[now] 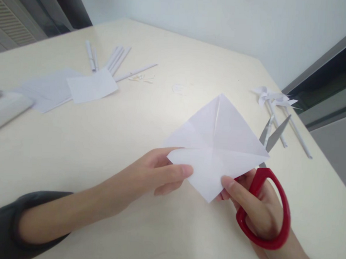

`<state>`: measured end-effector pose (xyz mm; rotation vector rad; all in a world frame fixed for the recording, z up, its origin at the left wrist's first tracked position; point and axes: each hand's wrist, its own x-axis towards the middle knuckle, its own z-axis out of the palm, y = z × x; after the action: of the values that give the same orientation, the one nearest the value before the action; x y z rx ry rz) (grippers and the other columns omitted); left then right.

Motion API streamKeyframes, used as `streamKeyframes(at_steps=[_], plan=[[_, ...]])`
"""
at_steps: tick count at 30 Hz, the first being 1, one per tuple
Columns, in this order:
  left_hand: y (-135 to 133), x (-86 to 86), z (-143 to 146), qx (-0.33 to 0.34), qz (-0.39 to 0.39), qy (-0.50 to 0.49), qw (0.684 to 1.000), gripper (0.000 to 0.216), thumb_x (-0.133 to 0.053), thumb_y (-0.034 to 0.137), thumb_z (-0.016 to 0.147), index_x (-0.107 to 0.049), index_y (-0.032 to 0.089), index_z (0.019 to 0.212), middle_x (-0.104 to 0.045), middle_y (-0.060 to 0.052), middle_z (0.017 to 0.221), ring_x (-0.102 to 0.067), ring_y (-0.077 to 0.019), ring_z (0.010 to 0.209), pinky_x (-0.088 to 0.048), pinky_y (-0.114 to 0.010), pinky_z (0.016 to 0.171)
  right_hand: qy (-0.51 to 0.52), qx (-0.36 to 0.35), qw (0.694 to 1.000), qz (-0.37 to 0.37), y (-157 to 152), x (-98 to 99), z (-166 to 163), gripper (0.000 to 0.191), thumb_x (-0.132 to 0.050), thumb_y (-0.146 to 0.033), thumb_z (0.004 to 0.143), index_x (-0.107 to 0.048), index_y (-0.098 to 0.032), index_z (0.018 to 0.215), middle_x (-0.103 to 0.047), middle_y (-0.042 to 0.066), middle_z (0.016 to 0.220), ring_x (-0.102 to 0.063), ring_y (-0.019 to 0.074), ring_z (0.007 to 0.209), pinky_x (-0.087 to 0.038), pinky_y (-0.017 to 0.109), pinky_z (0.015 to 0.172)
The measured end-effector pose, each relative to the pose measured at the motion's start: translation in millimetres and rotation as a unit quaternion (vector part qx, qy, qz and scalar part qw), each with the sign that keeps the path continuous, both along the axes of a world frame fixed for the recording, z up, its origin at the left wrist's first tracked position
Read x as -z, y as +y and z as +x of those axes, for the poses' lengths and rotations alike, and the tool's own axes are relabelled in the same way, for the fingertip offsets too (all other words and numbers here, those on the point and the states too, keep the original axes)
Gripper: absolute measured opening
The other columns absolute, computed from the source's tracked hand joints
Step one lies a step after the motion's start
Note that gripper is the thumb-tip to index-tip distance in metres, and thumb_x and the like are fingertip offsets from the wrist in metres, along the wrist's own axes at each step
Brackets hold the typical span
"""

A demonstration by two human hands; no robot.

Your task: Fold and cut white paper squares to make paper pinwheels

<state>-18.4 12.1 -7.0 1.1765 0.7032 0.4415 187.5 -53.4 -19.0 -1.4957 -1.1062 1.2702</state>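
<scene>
A square of white paper creased along its diagonals is held just above the cream table, one corner pointing toward me. My left hand pinches its left corner between thumb and fingers. My right hand has its fingers through the red handles of a pair of scissors, and its thumb touches the paper's near right edge. The scissor blades stick out apart beyond the paper's right corner.
Loose white sheets lie at the far left, with several rolled paper sticks behind them. Finished paper pinwheels on sticks lie at the right near the table's edge. Small paper scraps sit mid-table.
</scene>
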Motion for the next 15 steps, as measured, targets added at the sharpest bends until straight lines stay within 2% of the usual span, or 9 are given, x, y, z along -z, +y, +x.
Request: streamKeyframes(at_steps=[3, 5, 8, 11, 15], plan=[[5, 1.4, -2, 0.029, -0.004, 0.022, 0.999, 0.049, -0.046, 0.043, 0.092, -0.036, 0.018, 0.050, -0.033, 0.005, 0.051, -0.032, -0.0092, 0.052, -0.026, -0.026, 0.052, 0.017, 0.024, 0.999, -0.012, -2, 1.1, -2, 0.029, -0.067, -0.042, 0.083, -0.060, -0.024, 0.061, -0.061, 0.000, 0.066, -0.055, 0.0200, 0.068, -0.043, 0.033, 0.063], [5, 2.3, -2, 0.028, 0.003, 0.023, 0.999, 0.050, -0.044, 0.043, 0.092, -0.035, 0.018, 0.050, -0.034, 0.005, 0.050, -0.033, -0.0092, 0.051, -0.027, -0.026, 0.053, 0.025, 0.031, 0.999, -0.008, -2, 1.5, -4, 0.027, -0.068, -0.041, 0.083, -0.061, -0.025, 0.063, -0.062, -0.001, 0.067, -0.056, 0.0191, 0.068, -0.044, 0.032, 0.064], [2, 2.1, 3, 0.023, 0.013, 0.011, 1.000, 0.039, -0.052, 0.041, 0.087, -0.044, 0.018, 0.056, -0.036, 0.006, 0.048, -0.032, -0.0086, 0.049, -0.025, -0.025, 0.049, 0.031, 0.022, 0.999, 0.001, -1, 0.4, -5, 0.025, -0.066, -0.037, 0.085, -0.062, -0.024, 0.064, -0.063, -0.002, 0.064, -0.057, 0.0172, 0.065, -0.043, 0.031, 0.062], [-2, -0.6, 7, 0.038, -0.010, 0.059, 0.997, 0.023, -0.056, 0.035, 0.086, -0.055, 0.019, 0.069, -0.041, 0.007, 0.053, -0.035, -0.0087, 0.050, -0.026, -0.022, 0.047, 0.024, -0.004, 1.000, 0.010, 0, -1.7, -6, 0.024, -0.064, -0.032, 0.085, -0.062, -0.023, 0.063, -0.064, -0.002, 0.062, -0.059, 0.0163, 0.062, -0.044, 0.030, 0.059], [-5, -1.6, 7, 0.035, 0.014, 0.109, 0.993, 0.023, -0.055, 0.032, 0.088, -0.058, 0.020, 0.070, -0.047, 0.007, 0.056, -0.040, -0.0082, 0.052, -0.032, -0.020, 0.048, 0.037, -0.032, 0.999, 0.015, -2, -1.0, -4, 0.022, -0.064, -0.030, 0.086, -0.063, -0.023, 0.065, -0.064, -0.003, 0.065, -0.059, 0.0146, 0.064, -0.045, 0.028, 0.062]])
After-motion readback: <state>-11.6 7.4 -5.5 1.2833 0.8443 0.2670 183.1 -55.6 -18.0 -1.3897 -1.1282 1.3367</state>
